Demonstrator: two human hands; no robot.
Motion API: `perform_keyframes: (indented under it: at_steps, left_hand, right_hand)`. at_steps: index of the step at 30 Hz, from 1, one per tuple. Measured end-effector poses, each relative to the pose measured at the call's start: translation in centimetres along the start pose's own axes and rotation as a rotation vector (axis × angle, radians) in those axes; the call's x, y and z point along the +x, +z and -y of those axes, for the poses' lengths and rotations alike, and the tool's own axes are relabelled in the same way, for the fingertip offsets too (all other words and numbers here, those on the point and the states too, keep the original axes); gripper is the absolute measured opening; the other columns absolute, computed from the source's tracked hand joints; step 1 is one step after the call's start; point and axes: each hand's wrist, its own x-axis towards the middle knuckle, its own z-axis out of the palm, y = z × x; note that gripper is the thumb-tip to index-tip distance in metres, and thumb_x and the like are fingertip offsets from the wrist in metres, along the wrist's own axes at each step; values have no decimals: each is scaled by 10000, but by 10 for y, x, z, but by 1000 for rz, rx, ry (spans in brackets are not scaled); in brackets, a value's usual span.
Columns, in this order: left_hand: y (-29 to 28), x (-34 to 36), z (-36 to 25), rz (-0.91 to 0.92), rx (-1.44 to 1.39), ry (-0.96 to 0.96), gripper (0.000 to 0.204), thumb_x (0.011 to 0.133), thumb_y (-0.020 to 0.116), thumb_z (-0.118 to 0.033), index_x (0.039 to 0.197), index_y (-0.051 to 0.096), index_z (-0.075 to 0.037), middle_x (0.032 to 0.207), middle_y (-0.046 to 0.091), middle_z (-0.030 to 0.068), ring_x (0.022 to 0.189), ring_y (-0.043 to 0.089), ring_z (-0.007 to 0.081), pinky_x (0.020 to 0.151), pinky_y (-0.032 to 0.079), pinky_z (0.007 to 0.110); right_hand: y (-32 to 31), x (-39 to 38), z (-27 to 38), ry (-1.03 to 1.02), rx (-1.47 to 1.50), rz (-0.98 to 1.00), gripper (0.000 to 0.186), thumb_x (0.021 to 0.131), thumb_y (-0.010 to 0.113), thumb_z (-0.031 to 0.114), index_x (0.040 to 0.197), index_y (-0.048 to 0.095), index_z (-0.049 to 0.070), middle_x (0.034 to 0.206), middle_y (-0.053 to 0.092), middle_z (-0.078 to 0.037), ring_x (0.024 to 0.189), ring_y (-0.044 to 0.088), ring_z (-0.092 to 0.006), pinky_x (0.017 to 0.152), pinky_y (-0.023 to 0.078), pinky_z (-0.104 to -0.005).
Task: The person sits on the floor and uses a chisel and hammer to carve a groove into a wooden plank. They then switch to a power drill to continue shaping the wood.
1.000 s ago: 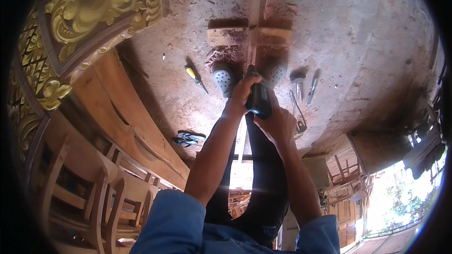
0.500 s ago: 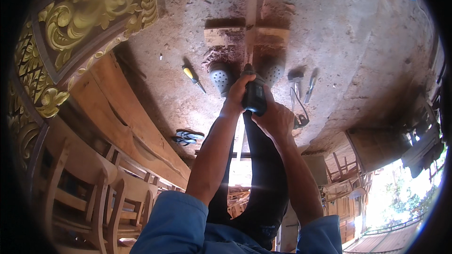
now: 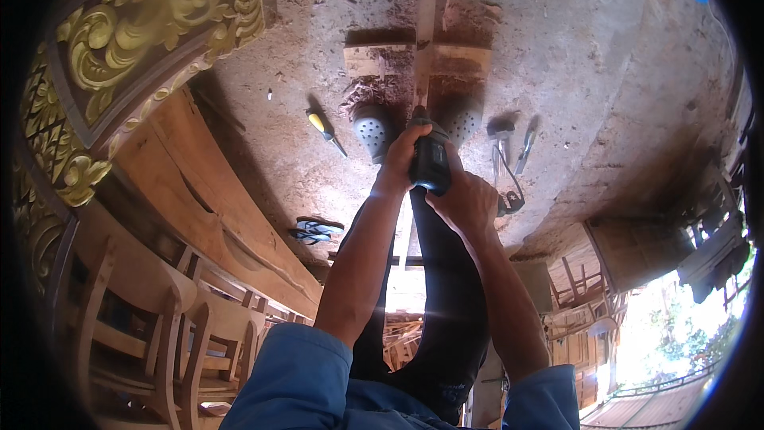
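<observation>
A person looks straight down at their own two hands, which grip a dark power tool [image 3: 430,161] held over a narrow wooden strip [image 3: 424,24] on a dusty floor [image 3: 573,56]. The left hand [image 3: 402,155] is wrapped shut around the tool's left side, and the right hand [image 3: 465,201] is closed around its rear end, so both hands seem to steady the tool and press it down. The tool's front end meets the near end of the strip.

The strip runs away from the tool toward the top of the view and lies across a short wooden block [image 3: 418,60], which seems to raise it off the floor. Reddish shavings lie about the block. Two grey shoes [image 3: 374,129] stand just either side of the tool, toes close to the block, likely bracing the strip in place.

A yellow-handled screwdriver [image 3: 325,131] lies on the floor to the left of the tool, near at hand. To the tool's right lie a hammer [image 3: 500,137], pliers [image 3: 525,147] and a dark cord [image 3: 509,199].

Far left of the tool stands a gold-carved panel [image 3: 151,24]. Below it are wide planks [image 3: 207,207], a pair of blue sandals [image 3: 314,231] and wooden chairs [image 3: 143,318]. Blue sleeves [image 3: 294,374] fill the lower edge.
</observation>
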Motion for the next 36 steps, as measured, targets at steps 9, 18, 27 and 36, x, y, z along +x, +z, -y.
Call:
perform_keyframes:
  at_steps: [9,18,27,36]
  left_hand:
    - [-3,6,1,-23,-8,7,308,963,681,-279,1177,626,-65,990,726,87,829,734,203,755,622,343]
    - [-5,11,8,14,-70,80,271,957,696,-285,1122,651,-74,952,731,84,788,733,204,730,623,350]
    - [15,-24,8,-78,16,62,274,907,751,-243,1096,654,-70,895,696,57,742,702,181,671,588,328]
    - [43,-77,23,-146,98,87,273,881,775,-231,1065,652,-70,839,654,31,680,666,143,621,553,291]
  right_hand:
    - [11,9,-12,-98,-64,-78,935,708,833,335,1541,435,189,752,738,-167,715,753,-372,651,601,-479]
    - [11,6,-10,-72,-59,-86,934,716,827,403,1545,436,220,802,747,-169,744,753,-375,665,594,-493]
    - [7,-35,-4,-18,65,-110,914,753,798,412,1554,421,182,851,758,-199,783,754,-395,688,594,-502]
    - [1,-88,-8,-90,185,-197,911,759,820,372,1551,428,150,886,760,-206,775,751,-403,703,605,-501]
